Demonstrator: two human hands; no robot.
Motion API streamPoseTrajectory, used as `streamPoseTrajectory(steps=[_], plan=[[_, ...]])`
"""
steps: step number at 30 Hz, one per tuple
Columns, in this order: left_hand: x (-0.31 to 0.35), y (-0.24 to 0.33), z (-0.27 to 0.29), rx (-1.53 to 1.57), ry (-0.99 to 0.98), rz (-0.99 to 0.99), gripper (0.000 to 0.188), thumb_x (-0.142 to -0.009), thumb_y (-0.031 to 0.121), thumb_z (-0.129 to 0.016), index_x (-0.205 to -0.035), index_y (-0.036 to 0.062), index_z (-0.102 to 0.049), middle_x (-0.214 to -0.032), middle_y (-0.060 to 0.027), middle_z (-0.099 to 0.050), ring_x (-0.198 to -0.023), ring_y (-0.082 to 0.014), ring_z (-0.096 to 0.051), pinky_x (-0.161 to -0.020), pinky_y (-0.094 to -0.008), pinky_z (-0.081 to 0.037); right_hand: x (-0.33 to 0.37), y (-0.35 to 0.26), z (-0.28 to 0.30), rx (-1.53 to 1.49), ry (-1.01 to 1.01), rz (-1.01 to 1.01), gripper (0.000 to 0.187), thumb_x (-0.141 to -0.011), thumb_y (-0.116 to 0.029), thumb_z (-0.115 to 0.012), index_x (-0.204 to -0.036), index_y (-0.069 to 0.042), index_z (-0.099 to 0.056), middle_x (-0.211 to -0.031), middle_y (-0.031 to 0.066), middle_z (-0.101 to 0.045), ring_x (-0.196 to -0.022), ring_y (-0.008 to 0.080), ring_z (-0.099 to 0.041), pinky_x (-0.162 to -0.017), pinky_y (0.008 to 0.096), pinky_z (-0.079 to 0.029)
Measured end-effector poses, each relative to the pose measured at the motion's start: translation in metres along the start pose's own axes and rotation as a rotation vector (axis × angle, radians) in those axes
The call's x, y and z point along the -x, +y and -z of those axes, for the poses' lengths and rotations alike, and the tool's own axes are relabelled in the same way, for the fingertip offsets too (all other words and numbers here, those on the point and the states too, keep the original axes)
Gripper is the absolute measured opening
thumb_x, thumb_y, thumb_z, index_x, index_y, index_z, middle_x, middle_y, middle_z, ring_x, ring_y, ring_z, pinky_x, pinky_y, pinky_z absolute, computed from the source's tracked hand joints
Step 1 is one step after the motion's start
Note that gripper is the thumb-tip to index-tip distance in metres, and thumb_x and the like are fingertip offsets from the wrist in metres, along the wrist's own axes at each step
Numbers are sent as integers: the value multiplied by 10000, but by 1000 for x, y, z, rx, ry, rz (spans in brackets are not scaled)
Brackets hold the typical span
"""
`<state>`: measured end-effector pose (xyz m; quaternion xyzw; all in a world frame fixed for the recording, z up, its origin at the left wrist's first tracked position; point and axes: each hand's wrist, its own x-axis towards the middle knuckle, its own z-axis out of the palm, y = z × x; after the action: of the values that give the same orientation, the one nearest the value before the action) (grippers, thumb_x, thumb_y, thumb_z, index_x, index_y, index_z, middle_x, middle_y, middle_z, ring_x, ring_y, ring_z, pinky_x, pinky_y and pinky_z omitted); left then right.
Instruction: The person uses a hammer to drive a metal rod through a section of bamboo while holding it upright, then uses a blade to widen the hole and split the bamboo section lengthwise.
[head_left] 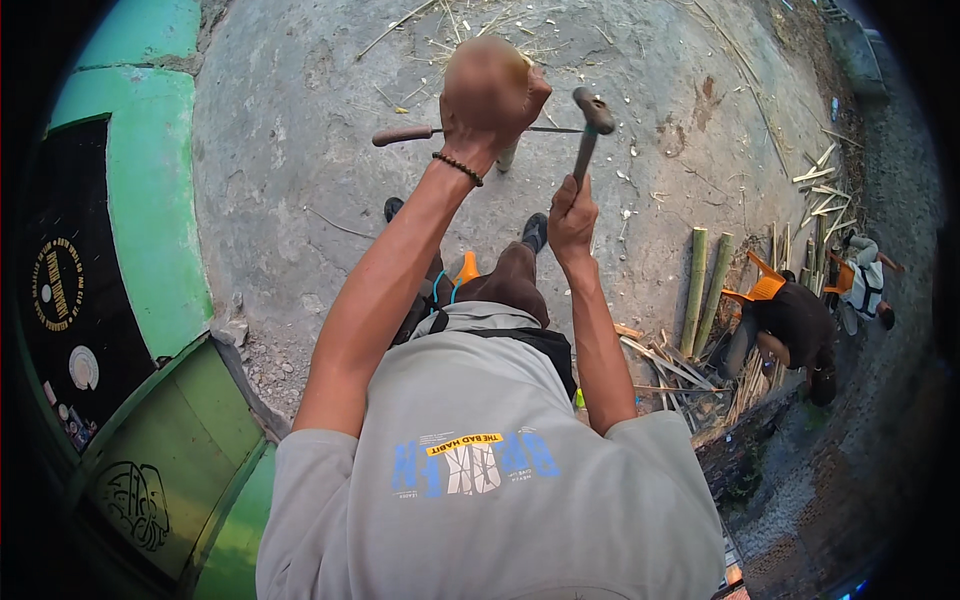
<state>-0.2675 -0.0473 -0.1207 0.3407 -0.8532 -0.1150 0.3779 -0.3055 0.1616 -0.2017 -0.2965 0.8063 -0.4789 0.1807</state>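
hammer slip risk: hammer point(595, 112) could glance off the narrow blade & catch the L hand point(493, 105); cause = thin target, fingers v close by.
knife kick risk: no hand visible on the handle of the knife point(403, 135), so an off-centre hit might twist it or knock it loose.
bamboo risk: bamboo piece point(507, 157) may tip or split crooked if grip's weak or blade sits off the grain.
shoe risk: R shoe point(535, 232) is near; dropped hammer or loose blade might reach it.
L hand: fingers showing at its R edge look curled; blur covers the rest, can't tell how tight or what it has.
R hand point(572, 217): closed round hammer handle, firm afaict.
knife axis: approx side-to-side; handle pts L, blade passes behind L hand & shows again to the R, toward the hammer. Touching hammer? can't tell.
bamboo axis: foreshortened, prob near upright; one end shows just below blade, rest hidden by L hand.
hammer axis: handle runs up & away from R hand, leaning slightly R; head at far end, set crosswise.
location: knife + bamboo piece out front over the ground point(330, 150), at the L hand; hammer just R of them.
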Motion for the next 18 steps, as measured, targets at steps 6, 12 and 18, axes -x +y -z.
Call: streamPoseTrajectory(steps=[6, 12, 18], plan=[[3, 0, 0, 3, 11, 6, 500, -850, 452, -642, -1034, -13, -625, -917, -203, -562, -787, -374, -657, -662, -458, -575, 13, 27, -2, 211, -178, -173, 456, -1125, -408, -387, -963, -13, -547, -698, 144, -563, -586, 224, -577, -574, 394, -448], [2, -4, 1, -15, 4, 5, 533, -856, 473, -642, -1037, -27, -632, -925, -210, -573, -789, -377, -663, -673, -457, -580, -27, -98, 51, -279, -31, 50, 434, -1118, -420, -412, -931, -39, -505, -603, 58, -511, -508, 137, -487, -477, 347, -388], [20, 31, 4, 55, -47, 49, 506, -874, 443, -629, -1085, -16, -640, -920, -204, -579, -777, -388, -662, -645, -479, -564, -1, 111, -31, 320, -206, -100, 405, -1110, -351, -433, -975, 17, -537, -653, 227, -581, -573, 445, -575, -538, 451, -451]])
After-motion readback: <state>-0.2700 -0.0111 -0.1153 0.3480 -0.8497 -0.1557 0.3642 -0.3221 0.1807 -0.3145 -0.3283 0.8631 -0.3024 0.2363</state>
